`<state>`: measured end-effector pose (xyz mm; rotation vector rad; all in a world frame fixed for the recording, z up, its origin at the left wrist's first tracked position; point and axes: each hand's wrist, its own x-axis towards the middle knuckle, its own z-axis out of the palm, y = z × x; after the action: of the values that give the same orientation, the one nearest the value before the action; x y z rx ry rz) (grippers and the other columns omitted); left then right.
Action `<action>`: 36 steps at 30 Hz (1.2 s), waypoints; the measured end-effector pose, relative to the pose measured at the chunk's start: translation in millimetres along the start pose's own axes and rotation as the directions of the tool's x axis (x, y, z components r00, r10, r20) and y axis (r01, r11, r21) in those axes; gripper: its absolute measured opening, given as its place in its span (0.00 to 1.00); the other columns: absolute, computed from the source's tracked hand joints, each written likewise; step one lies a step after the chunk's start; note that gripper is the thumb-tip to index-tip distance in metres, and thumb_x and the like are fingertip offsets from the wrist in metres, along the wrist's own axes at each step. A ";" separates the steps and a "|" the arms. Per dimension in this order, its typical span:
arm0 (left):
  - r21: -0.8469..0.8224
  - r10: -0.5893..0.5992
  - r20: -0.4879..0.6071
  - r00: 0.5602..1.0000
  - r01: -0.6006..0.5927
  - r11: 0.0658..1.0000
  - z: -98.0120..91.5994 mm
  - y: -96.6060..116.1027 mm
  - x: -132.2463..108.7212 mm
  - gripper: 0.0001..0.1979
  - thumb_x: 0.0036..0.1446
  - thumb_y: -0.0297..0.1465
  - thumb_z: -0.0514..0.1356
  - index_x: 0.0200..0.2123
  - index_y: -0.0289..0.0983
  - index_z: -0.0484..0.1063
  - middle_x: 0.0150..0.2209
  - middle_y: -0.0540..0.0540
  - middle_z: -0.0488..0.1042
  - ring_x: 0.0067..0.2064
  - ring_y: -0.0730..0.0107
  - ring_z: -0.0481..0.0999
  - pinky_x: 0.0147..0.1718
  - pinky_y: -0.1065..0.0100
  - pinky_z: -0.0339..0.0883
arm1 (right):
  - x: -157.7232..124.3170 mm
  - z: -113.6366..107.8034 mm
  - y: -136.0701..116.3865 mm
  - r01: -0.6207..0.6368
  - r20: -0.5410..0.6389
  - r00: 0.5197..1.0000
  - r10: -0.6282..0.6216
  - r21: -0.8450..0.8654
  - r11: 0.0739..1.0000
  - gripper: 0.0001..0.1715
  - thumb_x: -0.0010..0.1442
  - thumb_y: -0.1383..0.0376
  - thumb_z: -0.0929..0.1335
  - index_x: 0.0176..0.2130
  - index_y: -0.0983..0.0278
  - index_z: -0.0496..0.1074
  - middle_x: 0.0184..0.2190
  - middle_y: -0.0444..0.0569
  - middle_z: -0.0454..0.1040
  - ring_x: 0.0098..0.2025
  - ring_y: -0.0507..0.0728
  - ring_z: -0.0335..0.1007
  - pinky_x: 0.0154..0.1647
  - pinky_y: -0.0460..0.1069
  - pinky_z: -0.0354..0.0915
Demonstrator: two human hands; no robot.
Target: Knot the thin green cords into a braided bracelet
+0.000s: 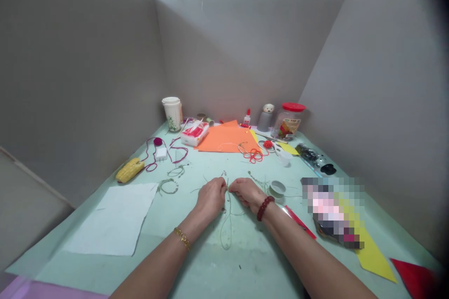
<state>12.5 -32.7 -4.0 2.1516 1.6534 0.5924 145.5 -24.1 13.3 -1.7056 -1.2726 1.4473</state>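
My left hand and my right hand meet above the middle of the table, fingertips almost touching. Both pinch a thin green cord, whose long loop lies on the table below them. The exact grip point is too small to make out. Small dark beads lie just beyond my fingers. A spool of green cord is right of my right hand, with loose strands around it. Left of my left hand lies a beaded green cord bracelet, with another coil of green cord behind it.
A white cloth and a yellow corn-shaped object lie left. Orange sheets, a tissue pack, a paper cup and a red-lidded jar stand behind. Grey partitions enclose the table. A blurred-out item is right.
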 end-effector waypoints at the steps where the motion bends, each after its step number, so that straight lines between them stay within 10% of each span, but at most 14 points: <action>1: -0.019 -0.004 -0.007 1.000 0.003 1.000 -1.5 0.2 -1.1 0.09 0.57 0.27 0.48 0.32 0.38 0.67 0.32 0.46 0.73 0.34 0.69 0.70 0.32 0.71 0.55 | -0.3 -0.4 0.0 0.006 0.007 1.000 -0.006 -0.002 1.000 0.09 0.46 0.70 0.64 0.20 0.63 0.57 0.12 0.34 0.46 0.14 0.45 0.38 0.15 0.45 0.38; 21: 0.034 0.005 0.117 0.993 -0.009 0.999 -31.7 7.7 -5.9 0.08 0.53 0.27 0.50 0.28 0.36 0.68 0.28 0.47 0.72 0.31 0.71 0.68 0.28 0.71 0.53 | -17.9 0.4 17.7 0.209 -0.225 0.936 -0.269 -0.256 0.944 0.07 0.49 0.69 0.61 0.21 0.65 0.61 0.18 0.41 0.62 0.21 0.48 0.55 0.22 0.43 0.51; 36: 0.186 -0.061 0.233 0.971 0.017 0.982 -55.0 3.7 6.2 0.04 0.44 0.32 0.60 0.26 0.39 0.72 0.29 0.48 0.75 0.32 0.66 0.71 0.27 0.70 0.53 | -18.7 -9.0 6.8 0.314 -0.084 0.908 -0.410 -0.512 0.800 0.09 0.49 0.72 0.62 0.20 0.65 0.66 0.20 0.44 0.68 0.25 0.50 0.59 0.26 0.44 0.50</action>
<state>-12.3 -25.9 45.2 2.2092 1.6682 0.1664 156.8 -42.3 17.6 -1.7169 -1.8456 0.7490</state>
